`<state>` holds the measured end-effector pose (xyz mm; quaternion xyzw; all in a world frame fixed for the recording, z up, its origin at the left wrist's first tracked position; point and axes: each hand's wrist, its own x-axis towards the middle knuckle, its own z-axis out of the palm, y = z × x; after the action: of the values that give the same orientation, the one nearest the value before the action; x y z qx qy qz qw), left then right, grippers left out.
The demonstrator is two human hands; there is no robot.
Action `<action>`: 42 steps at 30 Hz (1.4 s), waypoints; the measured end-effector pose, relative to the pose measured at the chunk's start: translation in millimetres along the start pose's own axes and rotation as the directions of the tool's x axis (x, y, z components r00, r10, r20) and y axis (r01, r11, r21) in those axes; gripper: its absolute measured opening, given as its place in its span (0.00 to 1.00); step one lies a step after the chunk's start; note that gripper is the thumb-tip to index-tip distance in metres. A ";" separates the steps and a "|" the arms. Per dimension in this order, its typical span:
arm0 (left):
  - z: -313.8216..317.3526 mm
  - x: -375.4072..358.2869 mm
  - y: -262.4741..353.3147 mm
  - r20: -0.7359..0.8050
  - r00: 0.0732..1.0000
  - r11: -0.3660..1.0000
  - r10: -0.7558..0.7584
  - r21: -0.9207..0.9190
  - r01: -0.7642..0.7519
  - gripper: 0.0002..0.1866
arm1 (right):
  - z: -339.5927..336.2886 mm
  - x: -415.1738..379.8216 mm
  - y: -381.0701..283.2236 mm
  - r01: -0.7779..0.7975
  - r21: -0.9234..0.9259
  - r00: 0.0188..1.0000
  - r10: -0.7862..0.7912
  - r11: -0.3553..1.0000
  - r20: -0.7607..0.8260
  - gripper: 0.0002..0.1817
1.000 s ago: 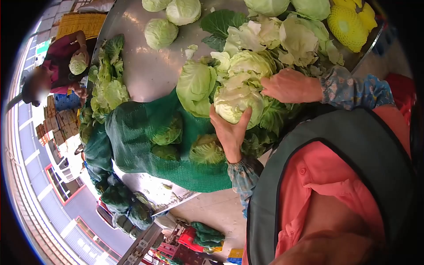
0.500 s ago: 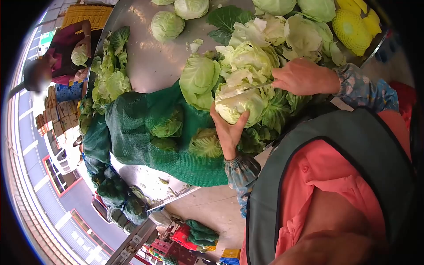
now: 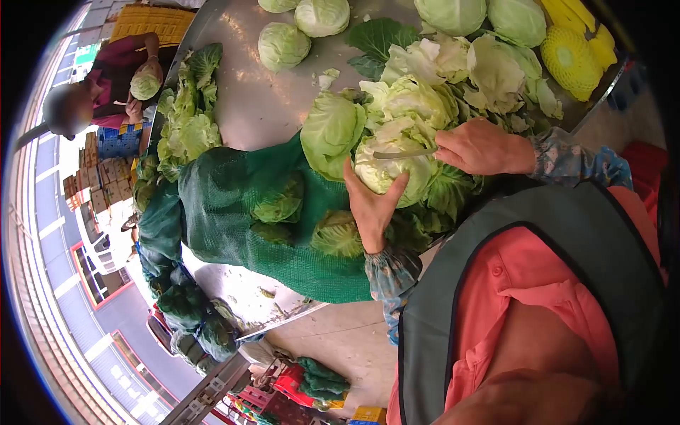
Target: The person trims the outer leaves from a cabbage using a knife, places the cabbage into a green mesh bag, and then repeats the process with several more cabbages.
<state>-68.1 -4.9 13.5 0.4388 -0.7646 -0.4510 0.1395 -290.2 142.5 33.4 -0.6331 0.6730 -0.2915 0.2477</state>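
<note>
A pale green cabbage (image 3: 398, 161) lies near the table's front edge, on loose leaves. My left hand (image 3: 374, 205) cups its near left side, thumb and fingers spread around it. In my right hand (image 3: 483, 146) is a knife (image 3: 405, 154), its curved blade lying across the top of that cabbage. Another cabbage (image 3: 333, 136) sits just left of it, against a green mesh bag (image 3: 234, 205) with cabbages inside. Loose outer leaves (image 3: 499, 74) are heaped behind and to the right.
More cabbages (image 3: 283, 46) stand on the metal table (image 3: 244, 106). Yellow foam netting (image 3: 570, 64) lies at the far right. Leaves (image 3: 188, 134) line the left edge. Beyond it, another person (image 3: 106, 85) holds a cabbage. Filled mesh bags (image 3: 180, 308) stand lower left.
The knife blade has shifted from a slant at the cabbage's far side to nearly level across its top. My right hand is lower relative to the cabbage. The other person's cabbage has moved slightly.
</note>
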 end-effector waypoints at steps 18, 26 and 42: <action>7.2 9.7 -0.5 -0.048 0.999 1.000 0.011 0.018 -0.010 0.56 | 14.0 47.8 12.3 0.096 -0.281 0.993 -0.072 0.955 0.095 0.19; 5.6 8.2 3.2 -0.046 0.994 0.994 -0.097 -0.059 0.094 0.59 | 3.0 33.4 4.4 -0.037 -0.244 0.972 0.092 0.969 0.217 0.20; 18.2 -17.4 -21.3 -0.107 0.989 0.993 0.105 -0.047 -0.110 0.56 | 8.5 26.9 10.9 -0.039 -0.289 0.989 0.078 0.957 0.126 0.14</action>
<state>-57.6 14.9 -10.6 0.4160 -0.7668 -0.4393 0.2147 -294.0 115.3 20.7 -0.6604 0.7080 -0.1400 0.2075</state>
